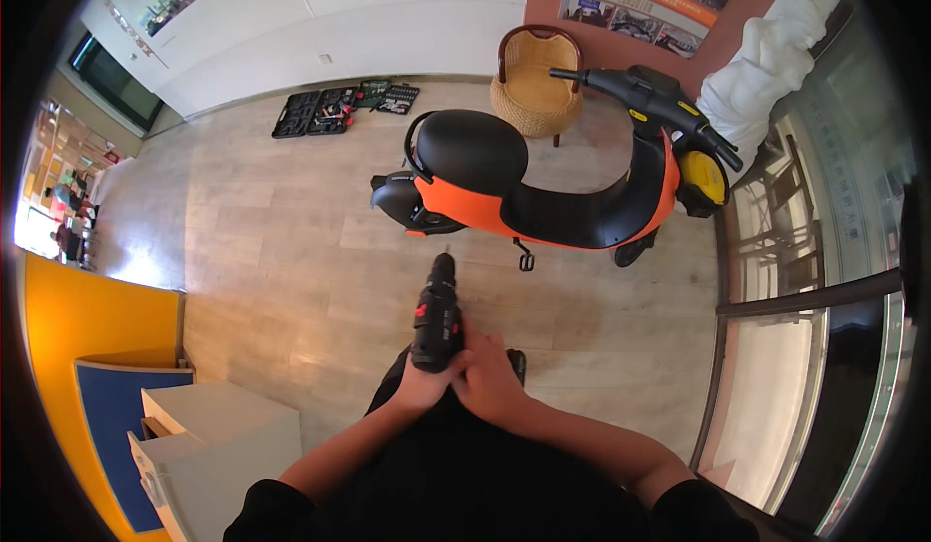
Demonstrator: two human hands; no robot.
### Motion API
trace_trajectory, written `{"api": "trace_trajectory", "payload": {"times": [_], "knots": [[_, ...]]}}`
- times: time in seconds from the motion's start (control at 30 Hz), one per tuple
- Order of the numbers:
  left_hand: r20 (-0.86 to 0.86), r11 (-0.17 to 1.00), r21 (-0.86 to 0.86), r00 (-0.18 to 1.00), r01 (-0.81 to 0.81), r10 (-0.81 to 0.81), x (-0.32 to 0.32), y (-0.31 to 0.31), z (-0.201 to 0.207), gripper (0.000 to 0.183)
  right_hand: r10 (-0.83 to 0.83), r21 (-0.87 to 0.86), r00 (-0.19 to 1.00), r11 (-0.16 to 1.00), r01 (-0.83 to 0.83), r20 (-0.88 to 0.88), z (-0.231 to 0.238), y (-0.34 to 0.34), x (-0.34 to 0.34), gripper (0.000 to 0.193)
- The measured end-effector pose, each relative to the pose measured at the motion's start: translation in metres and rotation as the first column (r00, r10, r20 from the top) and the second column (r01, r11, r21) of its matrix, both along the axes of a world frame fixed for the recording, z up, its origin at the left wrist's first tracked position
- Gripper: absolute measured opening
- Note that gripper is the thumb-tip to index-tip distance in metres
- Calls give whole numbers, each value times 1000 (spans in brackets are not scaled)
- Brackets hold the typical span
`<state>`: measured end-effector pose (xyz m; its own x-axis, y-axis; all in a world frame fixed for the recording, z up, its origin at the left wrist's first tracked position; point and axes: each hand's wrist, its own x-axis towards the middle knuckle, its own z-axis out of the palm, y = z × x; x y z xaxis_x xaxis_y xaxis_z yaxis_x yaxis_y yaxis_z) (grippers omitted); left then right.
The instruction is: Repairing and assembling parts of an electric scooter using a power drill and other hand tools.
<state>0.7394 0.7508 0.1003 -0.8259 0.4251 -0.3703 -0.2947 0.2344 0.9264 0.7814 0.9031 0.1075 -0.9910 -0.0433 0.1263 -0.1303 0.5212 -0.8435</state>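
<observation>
The wood-look floor (291, 261) extends beneath your whole working area. Beyond it, a white wall (388, 18) runs across the far left and centre; a reddish wall section (548, 9) carries a poster (640, 4) with pictures on an orange ground. Metal-framed glazing (776, 241) bounds your right side. At your left stand a yellow panel (97, 295) and a blue panel (121, 426).

The largest obstacle is the orange and black scooter (582, 217). It stands crosswise ahead of you, handlebar to your right, saddle and rear wheel to your left, with a pedal (527, 262) projecting toward you. It stands between you and the woven chair (538, 96), which sits near the wall. A white cabinet (238, 435) occupies the lower left, in front of the blue panel. A white draped form (761, 67) stands at the far right, behind the scooter's front end. Two open tool cases (296, 113) lie on the floor near the white wall.

The black power drill (436, 329) is directly in front of your body, nose pointed away from you toward the scooter's rear and apart from it. Your left hand (419, 387) is closed around the drill below its body. Your right hand (497, 382) meets it at the drill's right side; you cannot tell whether its fingers grip the tool.
</observation>
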Motion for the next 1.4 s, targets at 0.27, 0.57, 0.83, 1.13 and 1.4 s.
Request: {"api": "trace_trajectory", "payload": {"times": [0.27, 0.57, 0.83, 1.13, 1.4], "knots": [[-99, 917, 359, 969, -176, 225, 6, -33, 18, 39, 135, 152, 990, 978, -140, 43, 29, -63, 7, 79], [255, 785, 354, 860, -509, 443, -41, -198, 30, 41, 298, 606, 953, 750, -264, 47, 162, -201, -50, 67], [229, 612, 73, 610, -788, 759, -106, -416, -101, 23, 875, 689, 480, 386, -613, -63, 314, -361, -97, 9], [350, 486, -205, 400, -850, 847, -70, -601, -272, 11, 395, 708, 919, 651, -273, -9, 348, -269, -60, 16], [199, 625, -474, 616, -620, 762, -99, -579, -277, 25, -409, -323, 834, 785, 529, 371, 60, -184, 3, 11]]}}
